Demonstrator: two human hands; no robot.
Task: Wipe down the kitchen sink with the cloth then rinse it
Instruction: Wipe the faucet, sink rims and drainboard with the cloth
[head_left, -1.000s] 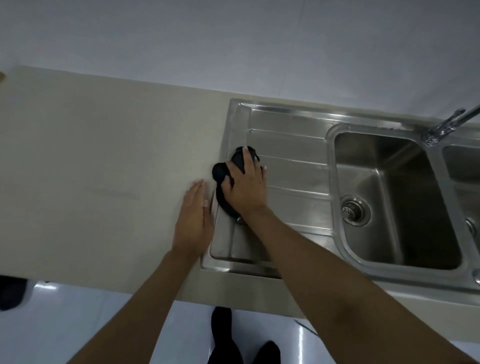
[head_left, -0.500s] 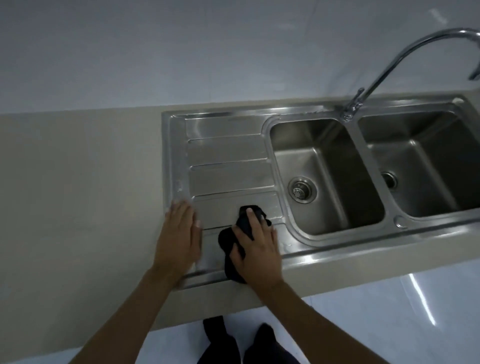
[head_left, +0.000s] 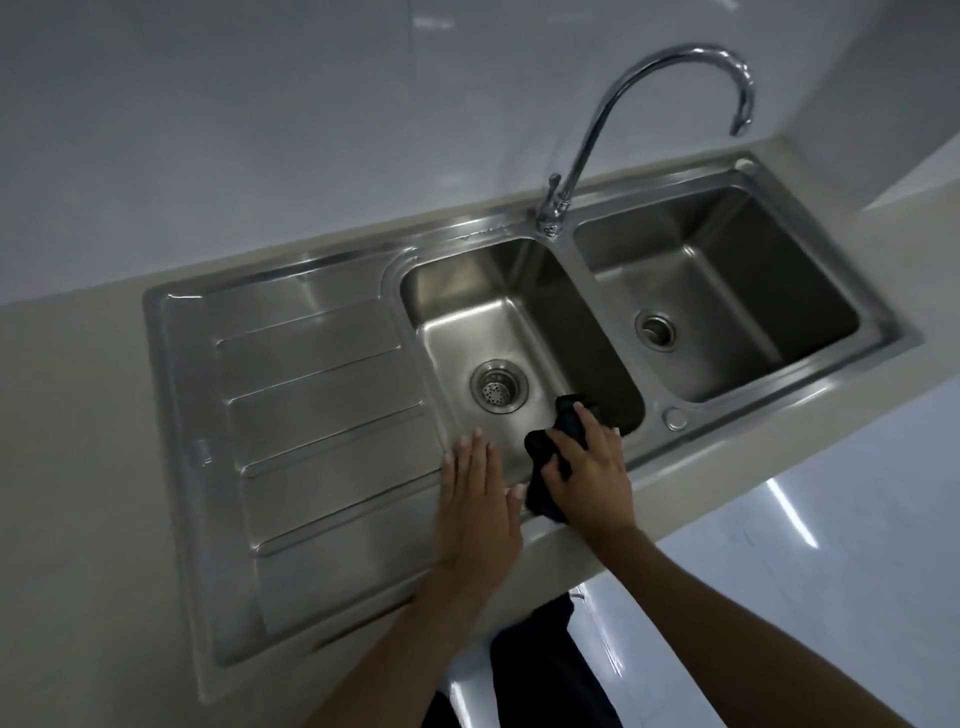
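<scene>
1. The brushed stainless-steel sink, rounded at its corners, is sitting in a smooth beige countertop. Its ribbed drainboard is lying to the left of the left fingers.
2. The left hand is resting flat on the rim, fingers straight and close together, with the tips reaching the edge of the left bowl.
3. The right hand is gripping the black cloth, fingers curled over it, and is pressing it against that bowl's near right corner.
4. The cloth is showing as a bunched, soft, matt lump; the dim light is blurring its folds.
5. A round perforated strainer is lying just beyond the left fingertips. A curved chrome tap is rising well beyond the right fingers.
6. The right palm is hiding part of the cloth, and both forearms are running off the bottom edge.
</scene>
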